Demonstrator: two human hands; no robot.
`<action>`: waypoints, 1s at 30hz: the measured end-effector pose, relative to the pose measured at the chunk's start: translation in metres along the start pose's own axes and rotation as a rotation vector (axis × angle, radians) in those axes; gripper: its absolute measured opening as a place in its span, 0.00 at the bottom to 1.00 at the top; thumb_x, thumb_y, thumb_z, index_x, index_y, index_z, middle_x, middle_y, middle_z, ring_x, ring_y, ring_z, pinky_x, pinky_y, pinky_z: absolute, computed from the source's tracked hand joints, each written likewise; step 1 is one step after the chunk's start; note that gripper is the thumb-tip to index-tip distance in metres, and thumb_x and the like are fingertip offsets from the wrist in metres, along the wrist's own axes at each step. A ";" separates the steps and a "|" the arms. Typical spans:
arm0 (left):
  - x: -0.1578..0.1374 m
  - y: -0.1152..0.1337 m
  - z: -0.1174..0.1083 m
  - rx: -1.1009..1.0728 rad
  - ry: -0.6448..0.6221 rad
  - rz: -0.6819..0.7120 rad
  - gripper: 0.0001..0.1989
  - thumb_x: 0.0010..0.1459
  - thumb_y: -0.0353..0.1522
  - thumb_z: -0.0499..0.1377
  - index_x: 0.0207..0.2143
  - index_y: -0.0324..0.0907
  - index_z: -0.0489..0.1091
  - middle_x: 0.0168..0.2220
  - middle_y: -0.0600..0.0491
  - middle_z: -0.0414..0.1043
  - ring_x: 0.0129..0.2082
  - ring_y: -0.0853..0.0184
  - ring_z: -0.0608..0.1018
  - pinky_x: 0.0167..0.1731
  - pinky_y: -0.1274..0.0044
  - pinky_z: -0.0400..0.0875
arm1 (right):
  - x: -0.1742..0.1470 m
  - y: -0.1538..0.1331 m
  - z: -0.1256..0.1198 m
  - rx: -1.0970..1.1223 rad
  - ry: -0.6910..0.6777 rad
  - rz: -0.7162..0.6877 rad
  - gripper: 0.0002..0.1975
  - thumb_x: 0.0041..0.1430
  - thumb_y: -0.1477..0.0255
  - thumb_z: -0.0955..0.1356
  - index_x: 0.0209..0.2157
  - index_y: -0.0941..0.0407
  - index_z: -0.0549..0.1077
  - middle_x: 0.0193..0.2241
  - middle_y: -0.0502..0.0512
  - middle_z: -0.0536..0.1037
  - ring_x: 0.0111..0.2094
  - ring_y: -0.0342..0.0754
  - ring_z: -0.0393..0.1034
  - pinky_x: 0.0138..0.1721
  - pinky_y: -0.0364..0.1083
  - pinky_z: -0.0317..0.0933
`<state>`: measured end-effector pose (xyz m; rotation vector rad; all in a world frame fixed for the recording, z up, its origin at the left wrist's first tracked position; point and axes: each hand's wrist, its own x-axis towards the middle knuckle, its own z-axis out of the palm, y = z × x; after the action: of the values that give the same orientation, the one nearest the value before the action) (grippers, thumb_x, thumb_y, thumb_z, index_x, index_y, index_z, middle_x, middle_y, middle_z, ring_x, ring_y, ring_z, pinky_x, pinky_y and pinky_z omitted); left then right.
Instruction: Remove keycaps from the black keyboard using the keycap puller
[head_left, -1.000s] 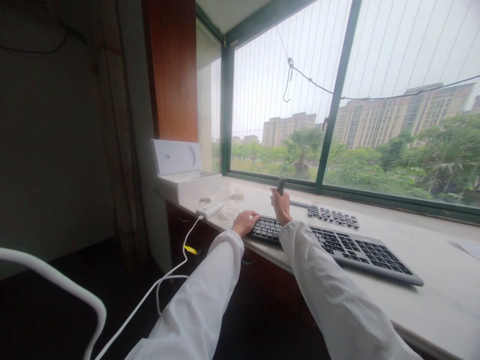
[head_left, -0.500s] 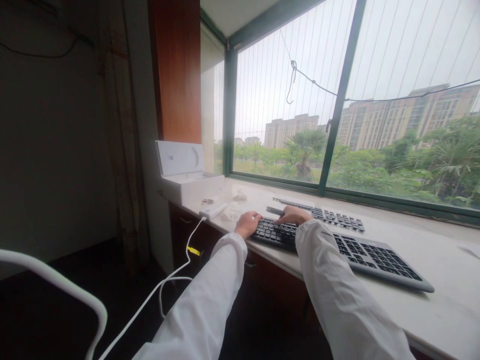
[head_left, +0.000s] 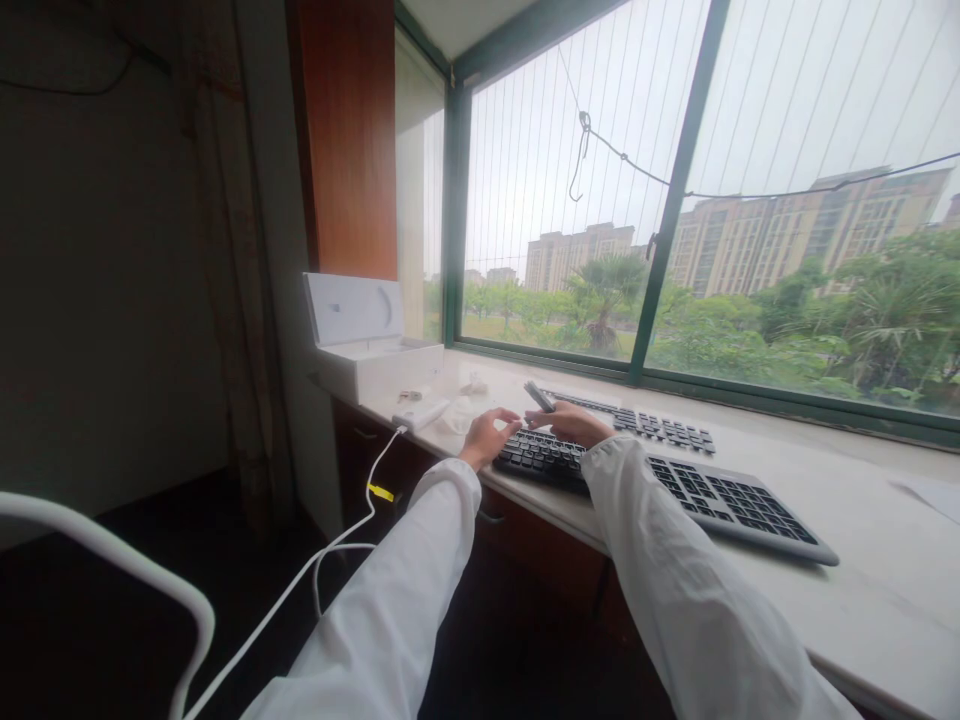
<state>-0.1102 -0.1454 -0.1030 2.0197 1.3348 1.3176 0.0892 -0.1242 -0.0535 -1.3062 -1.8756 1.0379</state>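
Note:
A dark keyboard [head_left: 739, 505] lies along the front edge of the white counter, its middle covered by my right forearm. My right hand [head_left: 574, 425] is over its left part, closed around a slim grey hand tool [head_left: 538, 396] whose upper end tilts up to the left; its working end is hidden. My left hand [head_left: 487, 437] is above the keyboard's left end, thumb and fingers drawn together close to the right fingertips. Anything small between them cannot be made out. Behind the keyboard, black keycaps [head_left: 664, 428] lie in rows.
An open white box [head_left: 379, 370] stands at the counter's left end. Near it lie a white power strip [head_left: 420, 413] with a white cable [head_left: 371, 485] hanging off the edge, and crumpled clear plastic [head_left: 459, 415]. A large window [head_left: 555, 200] rises behind the counter.
Both hands have risen slightly off the keys and come closer together. The tool in my right hand has tipped up more steeply. My view has shifted slightly.

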 end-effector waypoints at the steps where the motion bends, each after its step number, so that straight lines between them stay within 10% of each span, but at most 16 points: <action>1: -0.001 0.000 -0.001 -0.020 -0.004 0.006 0.13 0.57 0.39 0.62 0.42 0.45 0.77 0.42 0.53 0.79 0.41 0.67 0.78 0.45 0.77 0.69 | 0.001 0.002 0.002 0.067 -0.051 -0.019 0.21 0.42 0.55 0.75 0.29 0.60 0.77 0.12 0.41 0.56 0.15 0.36 0.42 0.16 0.41 0.37; 12: -0.003 -0.001 -0.002 -0.073 0.009 0.006 0.15 0.53 0.42 0.64 0.41 0.46 0.78 0.38 0.56 0.78 0.20 0.77 0.66 0.27 0.80 0.65 | 0.009 0.010 0.011 0.230 -0.201 -0.010 0.19 0.40 0.61 0.77 0.32 0.60 0.77 0.14 0.39 0.51 0.16 0.35 0.40 0.16 0.40 0.36; 30: -0.005 -0.002 -0.002 -0.136 0.073 0.012 0.09 0.55 0.36 0.65 0.39 0.44 0.78 0.36 0.53 0.80 0.39 0.67 0.80 0.44 0.76 0.71 | -0.002 -0.003 0.015 0.175 -0.155 -0.055 0.23 0.42 0.59 0.75 0.36 0.62 0.78 0.19 0.47 0.68 0.17 0.34 0.42 0.17 0.42 0.36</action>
<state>-0.1133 -0.1487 -0.1062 1.9077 1.2303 1.4591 0.0755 -0.1309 -0.0585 -1.0950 -1.8736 1.2753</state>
